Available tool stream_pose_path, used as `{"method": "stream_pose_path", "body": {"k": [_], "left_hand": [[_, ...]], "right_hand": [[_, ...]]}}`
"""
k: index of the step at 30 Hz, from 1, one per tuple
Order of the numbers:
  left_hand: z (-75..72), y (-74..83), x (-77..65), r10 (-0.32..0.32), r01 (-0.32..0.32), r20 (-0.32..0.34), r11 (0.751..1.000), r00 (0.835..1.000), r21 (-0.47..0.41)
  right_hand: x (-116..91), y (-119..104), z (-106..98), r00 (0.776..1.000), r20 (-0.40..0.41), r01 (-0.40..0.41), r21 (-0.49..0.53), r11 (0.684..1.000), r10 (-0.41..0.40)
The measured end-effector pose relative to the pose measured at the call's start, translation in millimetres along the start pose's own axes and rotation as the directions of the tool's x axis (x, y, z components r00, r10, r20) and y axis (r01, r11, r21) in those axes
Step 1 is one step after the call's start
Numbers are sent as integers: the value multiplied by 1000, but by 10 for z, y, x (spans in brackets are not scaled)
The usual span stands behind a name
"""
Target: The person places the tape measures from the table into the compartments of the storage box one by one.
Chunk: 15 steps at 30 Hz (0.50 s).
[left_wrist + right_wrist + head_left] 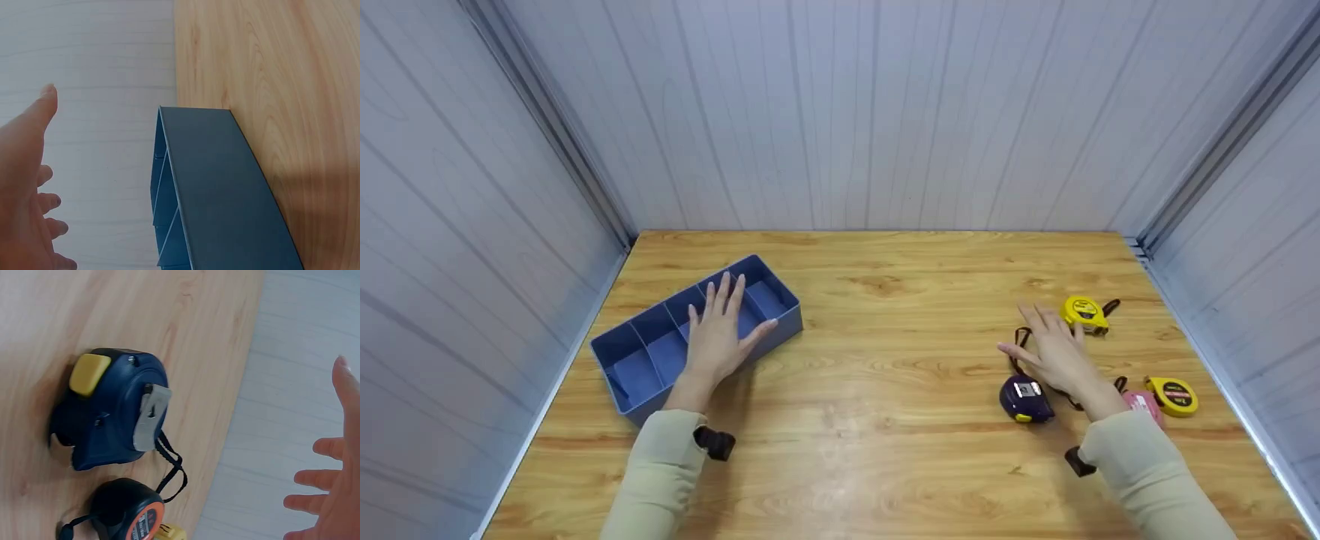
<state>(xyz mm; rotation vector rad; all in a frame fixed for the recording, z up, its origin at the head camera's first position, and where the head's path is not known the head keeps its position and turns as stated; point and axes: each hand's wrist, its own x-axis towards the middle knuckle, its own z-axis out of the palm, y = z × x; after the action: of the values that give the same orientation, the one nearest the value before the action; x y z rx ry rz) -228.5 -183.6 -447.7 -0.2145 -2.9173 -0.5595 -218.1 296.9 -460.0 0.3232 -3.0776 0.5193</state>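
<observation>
A blue divided box (639,360) sits at an angle on the left of the table. My left hand (716,341) hovers over it, fingers spread and holding nothing; in the left wrist view it is apart from the box's side wall (219,185). On the right, my right hand (1059,360) is raised with straight, spread fingers, also holding nothing. Just below it lies a dark blue tape measure (1026,399) with a yellow button and metal clip. The right wrist view shows an orange-and-black tape measure (126,509) next to it, which the hand hides from the head camera.
Beyond the right hand lies a yellow tape measure (1084,313) with a black strap. A pink tape measure (1144,405), partly behind the sleeve, touches another yellow tape measure (1175,396). Pale panel walls (840,112) enclose the wooden table (870,450) at the back and sides.
</observation>
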Motion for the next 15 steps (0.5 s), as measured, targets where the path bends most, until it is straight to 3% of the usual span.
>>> {"method": "stream_pose_path", "body": {"k": [8,15], "left_hand": [[-1,-91,-62,20,-25,-86,998,996,-60],[36,-231,-168,44,-68,-202,991,978,-116]], "right_hand": [[-120,34,100,1000,0,23,13,1000,-23],[-244,65,191,999,-6,40,35,999,-40]]}}
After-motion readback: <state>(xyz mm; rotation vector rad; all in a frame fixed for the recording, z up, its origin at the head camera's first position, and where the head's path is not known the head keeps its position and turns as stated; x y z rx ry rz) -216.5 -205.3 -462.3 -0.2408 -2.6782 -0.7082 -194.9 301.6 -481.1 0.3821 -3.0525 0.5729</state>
